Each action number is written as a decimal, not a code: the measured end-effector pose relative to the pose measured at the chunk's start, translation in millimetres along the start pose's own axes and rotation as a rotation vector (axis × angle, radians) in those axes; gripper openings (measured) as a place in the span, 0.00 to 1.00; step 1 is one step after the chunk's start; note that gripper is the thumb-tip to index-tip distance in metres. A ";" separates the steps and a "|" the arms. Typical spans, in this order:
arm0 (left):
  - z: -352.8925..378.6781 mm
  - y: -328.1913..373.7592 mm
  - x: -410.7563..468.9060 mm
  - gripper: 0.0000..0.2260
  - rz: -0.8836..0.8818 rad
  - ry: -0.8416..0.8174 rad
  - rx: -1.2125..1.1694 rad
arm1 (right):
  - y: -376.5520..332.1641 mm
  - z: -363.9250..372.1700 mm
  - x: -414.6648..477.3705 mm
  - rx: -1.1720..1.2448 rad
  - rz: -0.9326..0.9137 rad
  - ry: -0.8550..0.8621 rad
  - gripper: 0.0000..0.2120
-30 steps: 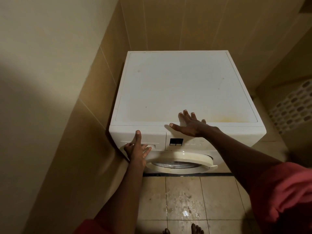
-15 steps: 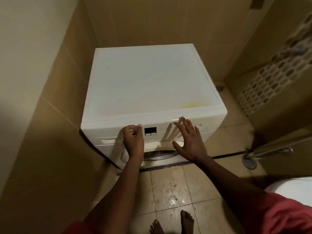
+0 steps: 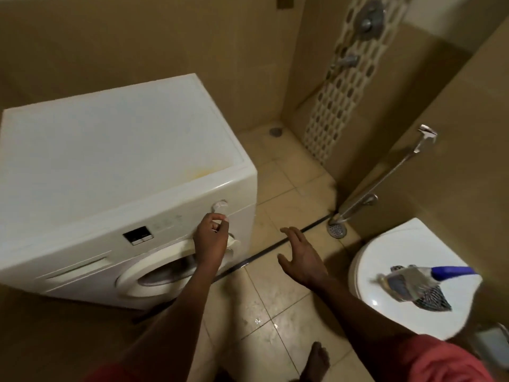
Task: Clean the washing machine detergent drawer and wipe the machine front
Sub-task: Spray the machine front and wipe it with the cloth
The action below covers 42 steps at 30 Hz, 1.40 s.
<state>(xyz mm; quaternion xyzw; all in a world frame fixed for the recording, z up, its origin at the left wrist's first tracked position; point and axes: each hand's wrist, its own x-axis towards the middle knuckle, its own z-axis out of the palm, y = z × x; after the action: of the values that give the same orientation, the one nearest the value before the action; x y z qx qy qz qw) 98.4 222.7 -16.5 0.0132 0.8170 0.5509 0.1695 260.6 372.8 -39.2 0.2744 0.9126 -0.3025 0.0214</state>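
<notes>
A white front-loading washing machine (image 3: 115, 161) fills the left of the head view. Its detergent drawer (image 3: 77, 268) sits shut at the left of the control panel, beside a dark display (image 3: 138, 235) and a round dial (image 3: 219, 205). My left hand (image 3: 210, 238) is curled against the machine front just below the dial, over the door rim (image 3: 165, 250); it holds nothing that I can make out. My right hand (image 3: 301, 257) hovers open above the floor, to the right of the machine. A blue-handled brush with a grey cloth (image 3: 413, 285) lies on the toilet lid.
A closed white toilet (image 3: 399, 244) stands at the right. A spray hose (image 3: 385, 177) hangs on the right wall above a floor drain (image 3: 336, 230). Shower taps (image 3: 367, 19) sit on the patterned wall strip. The tiled floor (image 3: 275, 326) is wet. My bare foot (image 3: 316, 359) is at the bottom.
My view has swung right, bringing the toilet and brush into sight. My left hand slid right along the panel to below the dial. My right hand left the machine front and moved over the floor.
</notes>
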 end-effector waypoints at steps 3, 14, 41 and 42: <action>44.8 10.8 -14.7 0.03 0.042 -0.097 0.044 | 50.6 -17.8 -21.5 0.027 0.118 0.009 0.32; 247.4 26.5 -88.0 0.17 0.131 -0.713 0.316 | 235.1 -54.0 -122.6 0.169 0.624 -0.181 0.29; 441.0 -9.1 -191.7 0.19 0.364 -1.090 0.291 | 446.7 -70.6 -110.1 0.155 0.796 0.002 0.53; 441.4 -9.2 -190.3 0.20 0.329 -1.049 0.274 | 449.0 -65.3 -108.1 0.145 0.798 -0.025 0.54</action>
<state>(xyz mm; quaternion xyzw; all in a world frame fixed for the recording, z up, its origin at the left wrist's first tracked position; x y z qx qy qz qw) 407.8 574.9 -122.9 0.4341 0.6746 0.3786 0.4617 591.2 656.1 -206.3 0.6040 0.7106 -0.3372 0.1286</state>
